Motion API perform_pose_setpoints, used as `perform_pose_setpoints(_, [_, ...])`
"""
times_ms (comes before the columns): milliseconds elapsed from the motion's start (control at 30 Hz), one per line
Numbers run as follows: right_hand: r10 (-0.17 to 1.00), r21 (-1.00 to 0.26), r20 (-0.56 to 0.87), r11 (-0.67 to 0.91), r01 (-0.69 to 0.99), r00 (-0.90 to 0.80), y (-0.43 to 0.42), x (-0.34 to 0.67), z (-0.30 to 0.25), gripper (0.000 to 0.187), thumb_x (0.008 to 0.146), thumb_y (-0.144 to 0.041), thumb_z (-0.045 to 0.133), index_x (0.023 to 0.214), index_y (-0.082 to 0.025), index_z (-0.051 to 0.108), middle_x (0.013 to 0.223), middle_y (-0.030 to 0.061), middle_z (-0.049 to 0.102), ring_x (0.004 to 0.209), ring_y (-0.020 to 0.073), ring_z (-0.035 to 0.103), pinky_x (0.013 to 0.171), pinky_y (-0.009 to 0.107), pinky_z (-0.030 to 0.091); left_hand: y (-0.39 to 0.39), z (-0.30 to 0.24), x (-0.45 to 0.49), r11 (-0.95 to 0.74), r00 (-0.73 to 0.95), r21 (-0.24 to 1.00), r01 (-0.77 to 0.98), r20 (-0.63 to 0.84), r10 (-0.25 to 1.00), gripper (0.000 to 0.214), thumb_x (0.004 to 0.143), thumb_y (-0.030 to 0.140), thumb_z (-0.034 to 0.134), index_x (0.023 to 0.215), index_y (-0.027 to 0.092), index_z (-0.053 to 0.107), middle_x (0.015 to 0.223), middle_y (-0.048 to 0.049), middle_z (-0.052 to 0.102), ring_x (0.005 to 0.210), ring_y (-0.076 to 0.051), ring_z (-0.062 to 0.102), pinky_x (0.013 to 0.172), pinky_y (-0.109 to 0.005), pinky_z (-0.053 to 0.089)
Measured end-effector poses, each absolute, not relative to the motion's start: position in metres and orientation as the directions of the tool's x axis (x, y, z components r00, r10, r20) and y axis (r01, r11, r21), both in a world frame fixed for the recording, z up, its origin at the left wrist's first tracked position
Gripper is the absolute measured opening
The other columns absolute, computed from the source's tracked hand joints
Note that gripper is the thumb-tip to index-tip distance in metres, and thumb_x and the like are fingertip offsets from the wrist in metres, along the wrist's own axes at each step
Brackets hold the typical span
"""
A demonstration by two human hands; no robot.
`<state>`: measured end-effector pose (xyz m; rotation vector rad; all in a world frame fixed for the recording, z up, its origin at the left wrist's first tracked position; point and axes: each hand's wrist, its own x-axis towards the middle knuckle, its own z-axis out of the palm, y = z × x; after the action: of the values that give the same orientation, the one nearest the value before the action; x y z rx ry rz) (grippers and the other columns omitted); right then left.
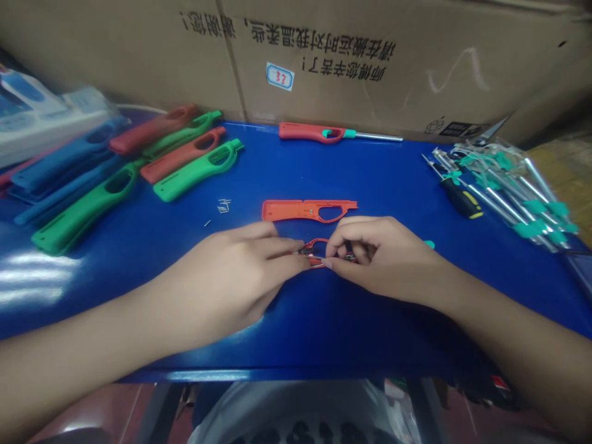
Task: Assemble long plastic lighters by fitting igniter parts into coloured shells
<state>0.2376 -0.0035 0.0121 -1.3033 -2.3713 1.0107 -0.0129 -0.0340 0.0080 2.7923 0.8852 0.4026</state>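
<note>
Both my hands meet at the middle of the blue table (324, 172) over a red lighter shell half (317, 253). My left hand (245, 271) pinches its left end with closed fingers. My right hand (379, 253) curls over its right end, fingertips pressed on the shell; a teal tip (430, 244) pokes out beyond that hand. Just behind lies a second, empty red shell half (308, 210), flat on the table and untouched. Most of the held shell is hidden under my fingers.
Green, red and blue shell halves (139, 166) lie piled at the left. A finished red lighter (333, 132) rests at the back by cardboard boxes (370, 55). Metal tubes with teal ends (518, 185) and a screwdriver (460, 196) sit at the right. Small screws (223, 206) lie loose.
</note>
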Motion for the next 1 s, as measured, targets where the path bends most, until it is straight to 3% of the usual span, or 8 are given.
perform_pose_setpoints(233, [0.766,-0.574,-0.012,0.521,0.632,-0.642,-0.007,0.237,0.011,0.008,0.087,-0.016,0.064,0.089,-0.022,0.068,0.082,-0.0033,0.063,0.064,0.0097,0.05,0.062,0.025,0.037,-0.032,0.009,-0.012,-0.802,0.792,0.254,0.541,0.168,0.587,0.036,0.097,0.012,0.051,0.127,0.022,0.07,0.126,-0.0063,0.072,0.109,-0.028,0.066,0.094,-0.044,0.055])
perform_pose_setpoints(433, [0.607,-0.521,-0.043,0.664,0.537,-0.793,-0.001,0.248,0.012,0.013,0.102,-0.021,0.051,0.103,-0.022,0.064,0.103,0.0014,0.068,0.089,0.0149,0.062,0.071,0.028,0.04,-0.033,0.007,-0.013,-0.812,0.79,0.253,0.526,0.208,0.576,0.039,0.094,0.011,0.055,0.129,0.022,0.069,0.127,-0.0054,0.073,0.107,-0.026,0.067,0.09,-0.04,0.056])
perform_pose_setpoints(567, [0.606,-0.511,-0.046,0.669,0.539,-0.794,0.0,0.25,0.012,0.014,0.103,-0.023,0.051,0.104,-0.022,0.065,0.104,0.0029,0.068,0.093,0.0169,0.063,0.073,0.03,0.042,-0.033,0.006,-0.012,-0.793,0.775,0.272,0.545,0.197,0.6,0.037,0.098,0.013,0.052,0.129,0.023,0.07,0.128,-0.0052,0.071,0.108,-0.026,0.065,0.092,-0.041,0.056])
perform_pose_setpoints(767, [0.596,-0.509,-0.039,0.679,0.529,-0.802,-0.001,0.249,0.013,0.016,0.103,-0.023,0.052,0.103,-0.022,0.068,0.104,0.0031,0.067,0.091,0.0159,0.063,0.073,0.029,0.042,-0.032,0.005,-0.011,-0.777,0.769,0.307,0.55,0.178,0.614,0.035,0.101,0.015,0.05,0.127,0.024,0.071,0.131,-0.0053,0.069,0.11,-0.026,0.063,0.096,-0.043,0.054])
perform_pose_setpoints(1000, [0.613,-0.54,-0.037,0.652,0.532,-0.789,0.003,0.251,0.017,0.005,0.094,-0.015,0.061,0.093,-0.021,0.06,0.09,-0.0007,0.061,0.072,0.0118,0.052,0.066,0.026,0.038,-0.031,0.004,-0.009,-0.753,0.747,0.378,0.539,0.197,0.634,0.032,0.101,0.014,0.051,0.128,0.021,0.067,0.127,-0.005,0.07,0.111,-0.023,0.063,0.101,-0.04,0.05])
